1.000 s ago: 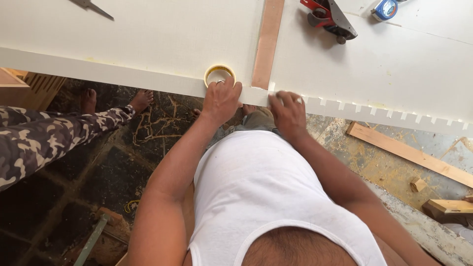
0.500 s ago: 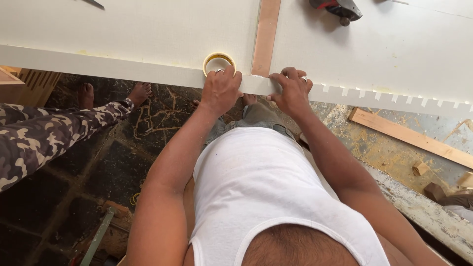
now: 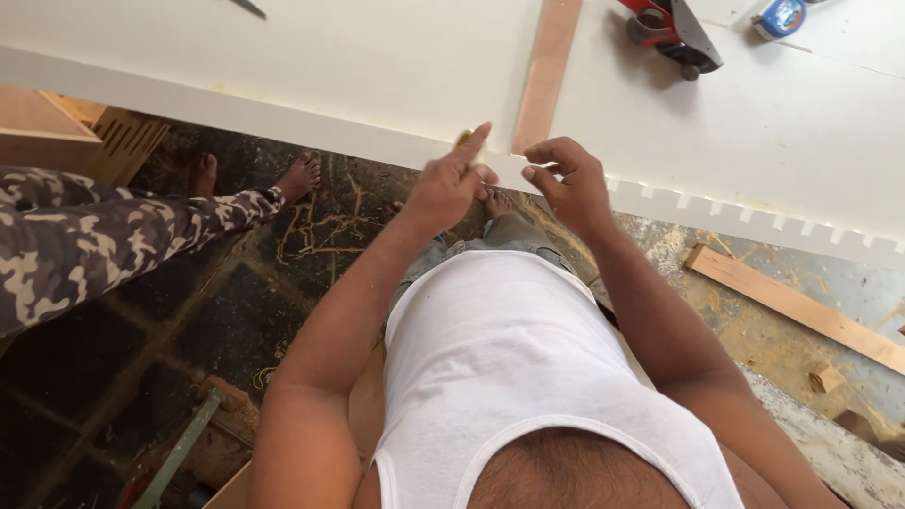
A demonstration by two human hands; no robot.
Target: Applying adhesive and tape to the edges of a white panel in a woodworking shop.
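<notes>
A roll of yellowish tape (image 3: 464, 139), only a sliver of it showing behind the left hand (image 3: 451, 186), sits at the near edge of a long white desk (image 3: 311, 66), just beside the foot of a bare wooden strip (image 3: 544, 75) that runs up across the white surface. The left hand is closed around the roll with its forefinger raised; the right hand (image 3: 568, 179) hovers close by at the same edge, fingers curled as if pinching something too thin to make out, so whether it holds a tape end cannot be told. The chief risk, by the look of it, is the roll's perch: held at the lip of the desk, it could slip from the hand and drop to the dark, sawdust-strewn floor (image 3: 236, 311), where bare feet stand, including those of a second person in camouflage-pattern trousers (image 3: 104, 245). A loose tape end could also fold back and stick to itself, or land crooked against the wooden strip. The notched edge (image 3: 745, 209) to the right offers little to grip. A red-handled plane (image 3: 674, 33) and a blue tape measure (image 3: 781, 16) lie well apart, farther back.
</notes>
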